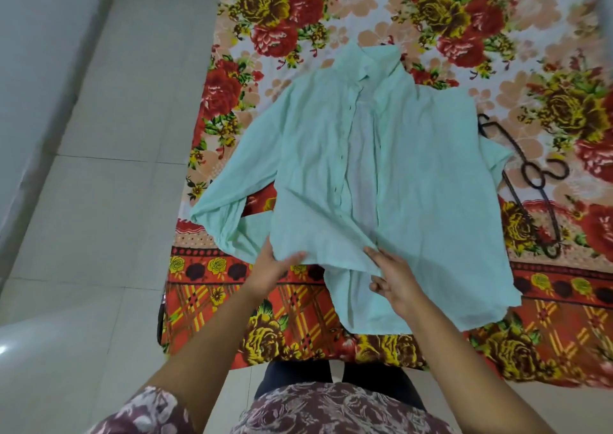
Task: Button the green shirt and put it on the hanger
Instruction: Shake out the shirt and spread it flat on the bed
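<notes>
A pale green shirt (408, 168) lies spread face up on the bed, collar at the far end, its front open along the middle so the lining shows. My left hand (272, 262) holds the bottom hem of the shirt's left front panel, thumb on top of the cloth. My right hand (393, 277) pinches the hem of the other front panel near the placket. A black wire hanger (530, 181) lies flat on the bed to the right, its near end partly under the shirt's sleeve.
The bed carries a floral sheet (497, 35) in red, yellow and peach, with its edge close to my legs. Pale tiled floor (99, 168) runs along the left, beside a white wall.
</notes>
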